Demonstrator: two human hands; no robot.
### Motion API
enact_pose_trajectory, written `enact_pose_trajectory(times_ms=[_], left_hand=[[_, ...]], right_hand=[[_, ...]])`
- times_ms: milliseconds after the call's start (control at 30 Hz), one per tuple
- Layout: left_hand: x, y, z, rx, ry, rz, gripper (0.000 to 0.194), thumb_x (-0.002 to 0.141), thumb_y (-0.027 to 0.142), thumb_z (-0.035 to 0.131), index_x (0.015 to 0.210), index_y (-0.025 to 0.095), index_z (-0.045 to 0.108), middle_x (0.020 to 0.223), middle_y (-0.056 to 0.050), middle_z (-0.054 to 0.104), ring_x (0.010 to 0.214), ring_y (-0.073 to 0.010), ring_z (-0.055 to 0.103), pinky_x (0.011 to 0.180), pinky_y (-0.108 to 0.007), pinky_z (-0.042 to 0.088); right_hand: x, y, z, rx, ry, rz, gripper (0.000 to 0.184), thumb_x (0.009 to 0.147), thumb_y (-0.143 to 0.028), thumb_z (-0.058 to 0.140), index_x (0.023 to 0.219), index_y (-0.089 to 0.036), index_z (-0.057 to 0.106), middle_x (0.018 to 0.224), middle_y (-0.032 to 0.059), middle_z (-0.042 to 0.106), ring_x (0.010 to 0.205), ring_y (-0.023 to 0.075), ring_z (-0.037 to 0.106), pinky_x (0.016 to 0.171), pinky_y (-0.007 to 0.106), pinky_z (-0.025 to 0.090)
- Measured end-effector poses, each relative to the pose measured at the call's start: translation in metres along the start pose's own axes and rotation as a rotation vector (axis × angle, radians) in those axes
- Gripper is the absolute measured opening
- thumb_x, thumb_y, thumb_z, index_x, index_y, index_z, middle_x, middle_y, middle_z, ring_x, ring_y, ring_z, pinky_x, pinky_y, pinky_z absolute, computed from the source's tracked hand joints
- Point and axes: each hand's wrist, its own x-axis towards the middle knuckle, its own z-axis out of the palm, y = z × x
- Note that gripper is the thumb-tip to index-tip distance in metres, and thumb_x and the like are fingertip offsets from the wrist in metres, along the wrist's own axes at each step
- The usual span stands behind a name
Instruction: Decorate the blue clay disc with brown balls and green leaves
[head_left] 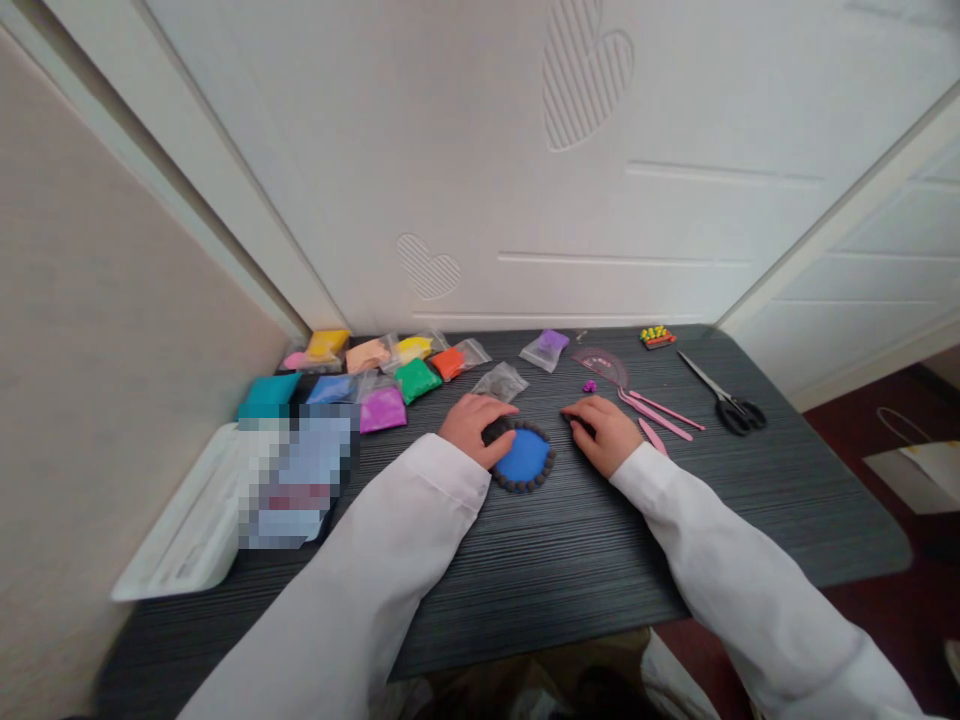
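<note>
A flat blue clay disc (523, 455) ringed with small dark clay balls lies on the dark striped table (570, 560). My left hand (474, 425) rests at the disc's upper left rim, fingers curled over a dark lump of clay. My right hand (600, 432) lies just right of the disc, fingers curled down on a small dark piece against the table. Both arms wear white sleeves.
Several bags of coloured clay (375, 375) lie at the back left. A pink protractor-like tool (602, 366), pink sculpting sticks (660, 412), a tiny purple bit (589, 386), a small multicoloured piece (656, 336) and black scissors (729, 402) lie right. A white tray (187, 520) sits left.
</note>
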Motion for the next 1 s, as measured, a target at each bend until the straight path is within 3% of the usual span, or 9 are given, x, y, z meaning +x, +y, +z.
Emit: enact_pose_trajectory(times_ms=[200,367,633,1000], left_hand=[[-0.002,0.009,-0.001,0.114,0.008,-0.114,0.032,0.07,0.036,0.051,0.098,0.023,0.06,0.103,-0.003,0.059,0.097,-0.0217,0.045,0.085,-0.04,0.033],[-0.003,0.013,-0.002,0.121,0.024,-0.057,0.028,0.071,0.034,0.051,0.096,0.025,0.062,0.106,-0.002,0.058,0.1,-0.022,0.043,0.088,-0.041,0.028],[-0.001,0.021,-0.002,0.075,-0.092,0.049,0.032,0.072,0.033,0.049,0.102,0.028,0.059,0.119,-0.003,0.05,0.107,-0.025,0.038,0.09,-0.044,0.026],[-0.001,0.022,-0.003,0.07,-0.2,0.046,0.04,0.071,0.038,0.047,0.109,0.029,0.055,0.124,-0.004,0.044,0.111,-0.0266,0.035,0.091,-0.045,0.025]], right_hand=[[-0.002,-0.001,-0.002,0.017,0.012,-0.005,0.028,0.076,-0.02,0.045,0.101,-0.018,0.056,0.094,0.0075,0.056,0.091,0.0185,0.05,0.082,0.035,0.042],[-0.005,-0.01,-0.006,0.048,0.096,-0.006,0.022,0.077,-0.021,0.045,0.093,-0.018,0.059,0.094,0.0072,0.055,0.088,0.0177,0.049,0.081,0.034,0.041],[-0.01,-0.032,-0.01,0.064,-0.038,0.045,0.022,0.078,-0.025,0.046,0.093,-0.02,0.061,0.093,0.0054,0.057,0.086,0.0191,0.048,0.076,0.037,0.037],[-0.01,-0.034,-0.009,0.063,-0.095,0.043,0.022,0.077,-0.025,0.047,0.095,-0.021,0.06,0.095,0.0055,0.057,0.086,0.0194,0.047,0.073,0.037,0.036]])
